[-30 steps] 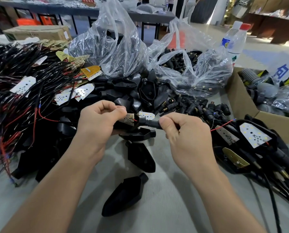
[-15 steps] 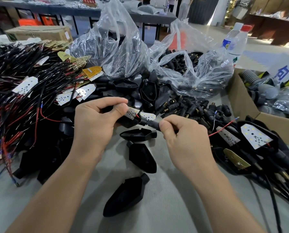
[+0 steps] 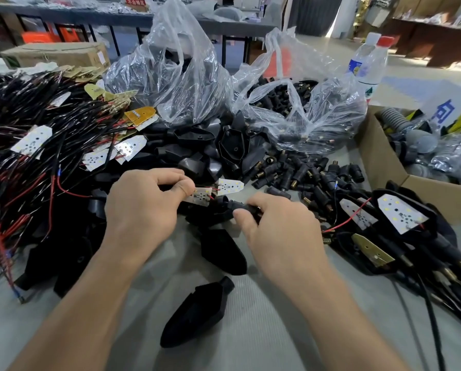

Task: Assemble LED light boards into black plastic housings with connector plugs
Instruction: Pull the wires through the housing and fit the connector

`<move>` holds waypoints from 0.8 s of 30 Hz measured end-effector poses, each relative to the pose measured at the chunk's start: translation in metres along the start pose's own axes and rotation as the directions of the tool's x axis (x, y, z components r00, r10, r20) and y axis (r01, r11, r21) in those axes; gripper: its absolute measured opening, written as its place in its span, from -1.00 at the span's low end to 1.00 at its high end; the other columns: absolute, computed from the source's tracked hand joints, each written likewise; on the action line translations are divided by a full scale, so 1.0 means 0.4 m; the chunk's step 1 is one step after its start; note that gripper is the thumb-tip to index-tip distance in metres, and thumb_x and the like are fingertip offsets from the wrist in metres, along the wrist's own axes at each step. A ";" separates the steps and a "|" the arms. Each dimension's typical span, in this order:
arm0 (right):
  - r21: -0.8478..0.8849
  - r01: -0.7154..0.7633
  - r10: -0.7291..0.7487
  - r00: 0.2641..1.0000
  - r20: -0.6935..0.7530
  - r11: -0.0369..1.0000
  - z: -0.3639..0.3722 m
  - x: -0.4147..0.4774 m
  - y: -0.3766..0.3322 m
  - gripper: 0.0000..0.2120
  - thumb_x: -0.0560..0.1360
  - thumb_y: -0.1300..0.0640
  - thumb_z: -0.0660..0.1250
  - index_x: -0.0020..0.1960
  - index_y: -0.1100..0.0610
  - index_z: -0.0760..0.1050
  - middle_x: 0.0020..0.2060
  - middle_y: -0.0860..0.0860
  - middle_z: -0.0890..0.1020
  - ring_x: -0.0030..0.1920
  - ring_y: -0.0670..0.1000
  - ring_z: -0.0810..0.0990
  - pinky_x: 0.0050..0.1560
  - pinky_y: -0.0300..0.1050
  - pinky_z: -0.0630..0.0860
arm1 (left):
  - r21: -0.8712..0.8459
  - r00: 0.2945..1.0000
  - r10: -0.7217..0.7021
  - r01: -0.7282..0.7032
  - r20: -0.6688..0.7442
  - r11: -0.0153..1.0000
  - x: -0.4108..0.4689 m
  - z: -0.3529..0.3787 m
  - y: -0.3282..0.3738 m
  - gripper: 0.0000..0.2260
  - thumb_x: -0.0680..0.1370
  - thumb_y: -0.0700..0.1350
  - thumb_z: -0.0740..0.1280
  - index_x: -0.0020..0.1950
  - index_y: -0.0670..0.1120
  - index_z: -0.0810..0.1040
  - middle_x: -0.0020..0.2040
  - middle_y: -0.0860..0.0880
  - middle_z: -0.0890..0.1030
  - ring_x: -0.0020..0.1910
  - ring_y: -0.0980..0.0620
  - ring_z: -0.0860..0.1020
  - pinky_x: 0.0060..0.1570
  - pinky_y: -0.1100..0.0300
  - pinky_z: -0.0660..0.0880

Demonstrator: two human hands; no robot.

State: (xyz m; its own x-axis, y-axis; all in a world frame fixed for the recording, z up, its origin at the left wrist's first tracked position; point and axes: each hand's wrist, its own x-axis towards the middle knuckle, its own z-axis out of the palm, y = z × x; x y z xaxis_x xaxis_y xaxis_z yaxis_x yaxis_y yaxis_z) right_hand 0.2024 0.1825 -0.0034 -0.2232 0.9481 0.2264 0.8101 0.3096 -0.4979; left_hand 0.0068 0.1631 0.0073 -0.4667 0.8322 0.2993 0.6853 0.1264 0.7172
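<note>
Left hand [image 3: 143, 207] pinching board [image 3: 200, 198], right hand [image 3: 280, 231] gripping plug [image 3: 246, 208], housing [image 3: 213, 212] lying left-right, neck pointing right

The left grip [image 3: 143, 210] pinches an LED board [image 3: 199, 198] against a black housing [image 3: 213, 213]; the right grip [image 3: 280, 231] pinches the connector plug [image 3: 248, 208] just beside it, over the grey worktop [image 3: 264, 330].

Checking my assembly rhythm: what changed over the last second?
Both hands sank toward the table: the left hand keeps pinching the LED board, the right hand keeps gripping the connector plug, now lower and nearer the left. Nothing let go. Loose housings and bags unmoved.
</note>
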 end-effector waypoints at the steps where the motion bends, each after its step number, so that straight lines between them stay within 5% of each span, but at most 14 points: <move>1: -0.019 0.002 -0.002 1.000 -0.006 1.000 0.001 0.000 0.001 -0.75 0.57 -0.22 0.27 -0.04 -0.07 0.58 -0.27 -0.05 0.66 -0.14 0.11 0.61 -0.10 0.02 0.55 | 0.038 1.000 -0.025 0.024 0.019 0.999 0.000 0.001 -0.003 -0.65 0.48 0.17 0.50 -0.38 0.56 0.51 -0.33 0.54 0.53 -0.18 0.23 0.58 -0.18 0.19 0.43; 4: -0.035 -0.008 0.009 1.000 0.002 0.999 0.004 0.002 0.008 -0.76 0.55 -0.22 0.30 -0.06 -0.08 0.58 -0.31 -0.06 0.63 -0.14 0.11 0.61 -0.13 0.00 0.52 | 0.070 0.994 -0.081 0.076 0.075 0.995 0.006 0.008 -0.024 -0.70 0.47 0.17 0.52 -0.44 0.40 0.56 -0.37 0.29 0.60 -0.19 0.11 0.58 -0.16 0.10 0.44; 9: 0.026 -0.013 0.012 1.000 0.024 1.000 0.009 0.006 0.018 -0.79 0.52 -0.20 0.33 -0.10 -0.08 0.59 -0.40 -0.07 0.57 -0.20 0.09 0.59 -0.14 0.00 0.55 | 0.081 0.998 -0.039 0.035 0.051 0.996 0.004 0.034 -0.021 -0.77 0.49 0.13 0.49 -0.36 0.24 0.58 -0.36 0.23 0.60 -0.22 0.18 0.56 -0.24 0.18 0.39; 13: 0.067 -0.017 0.015 0.999 0.029 0.998 0.008 0.008 0.025 -0.80 0.51 -0.18 0.36 -0.14 -0.07 0.59 -0.46 -0.08 0.55 -0.27 0.07 0.58 -0.17 0.00 0.57 | 0.068 0.998 -0.046 0.042 0.049 0.997 -0.003 0.046 -0.017 -0.96 0.52 0.13 0.45 -0.11 0.22 0.68 -0.21 0.21 0.67 -0.08 0.07 0.62 -0.07 0.13 0.45; 19: 0.088 -0.032 0.029 0.999 0.032 0.996 0.009 0.010 0.029 -0.81 0.51 -0.16 0.36 -0.13 -0.06 0.60 -0.45 -0.06 0.58 -0.26 0.07 0.59 -0.16 0.01 0.57 | 0.075 0.982 0.056 -0.070 0.182 0.995 -0.009 0.054 -0.035 -0.80 0.63 0.02 0.34 0.19 0.22 0.70 0.16 0.13 0.71 0.23 0.01 0.61 0.19 0.13 0.52; 22: 0.100 -0.004 0.002 1.000 0.021 0.995 0.009 0.010 0.030 -0.87 0.49 -0.11 0.41 -0.11 -0.07 0.62 -0.46 -0.06 0.58 -0.28 0.07 0.59 -0.17 0.00 0.57 | 0.012 0.973 0.051 -0.055 0.225 0.998 -0.012 0.054 -0.032 -0.79 0.64 0.03 0.32 0.13 0.34 0.67 0.03 0.26 0.71 0.14 0.22 0.59 -0.03 0.53 0.34; 24: 0.118 0.020 -0.020 1.000 0.005 0.993 0.007 0.010 0.032 -0.93 0.44 -0.04 0.46 -0.09 -0.09 0.63 -0.46 -0.07 0.59 -0.32 0.04 0.58 -0.20 0.00 0.57 | -0.097 0.969 -0.004 0.029 0.246 0.995 -0.012 0.054 -0.023 -0.72 0.62 0.05 0.35 -0.11 0.48 0.64 -0.19 0.34 0.69 -0.04 0.38 0.60 -0.12 0.54 0.37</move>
State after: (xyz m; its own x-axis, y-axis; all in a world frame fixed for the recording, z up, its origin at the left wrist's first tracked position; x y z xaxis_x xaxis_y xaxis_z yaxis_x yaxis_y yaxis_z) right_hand 0.2104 0.1903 -0.0110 -0.2422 0.9419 0.2326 0.7360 0.3346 -0.5885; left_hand 0.0146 0.1696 -0.0143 -0.3172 0.9391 0.1321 0.6145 0.0974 0.7829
